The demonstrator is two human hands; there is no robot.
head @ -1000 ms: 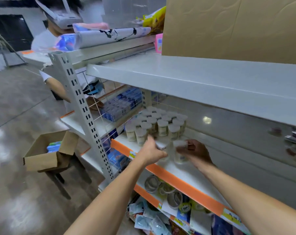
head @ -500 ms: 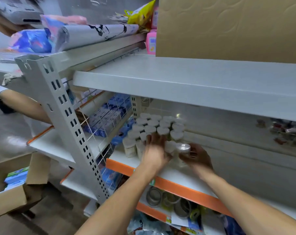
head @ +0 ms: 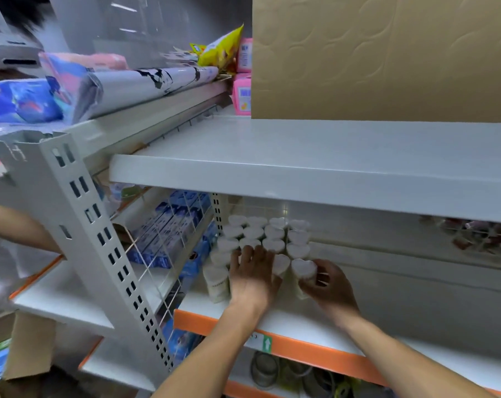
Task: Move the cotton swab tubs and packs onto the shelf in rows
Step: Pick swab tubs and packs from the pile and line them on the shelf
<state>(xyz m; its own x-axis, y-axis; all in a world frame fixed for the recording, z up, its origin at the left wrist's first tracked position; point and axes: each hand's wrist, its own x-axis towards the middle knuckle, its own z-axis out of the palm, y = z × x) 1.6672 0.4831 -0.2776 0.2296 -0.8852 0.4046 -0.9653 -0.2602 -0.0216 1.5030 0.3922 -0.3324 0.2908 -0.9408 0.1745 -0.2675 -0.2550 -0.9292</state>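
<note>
The right hand (head: 331,288) is grasping a heart-lidded white tub (head: 303,275) at the front of the rows on the shelf (head: 301,321). The left hand (head: 253,278), fingers straight, is pressing neighbouring tubs (head: 272,234). The tubs are probably light, stiff, smooth plastic, best held round the sides.

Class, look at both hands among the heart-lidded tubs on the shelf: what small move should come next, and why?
Probably slide the front tub in the right hand back against its row and release. It sits just ahead of the block, while the left hand steadies neighbouring tubs.
</note>
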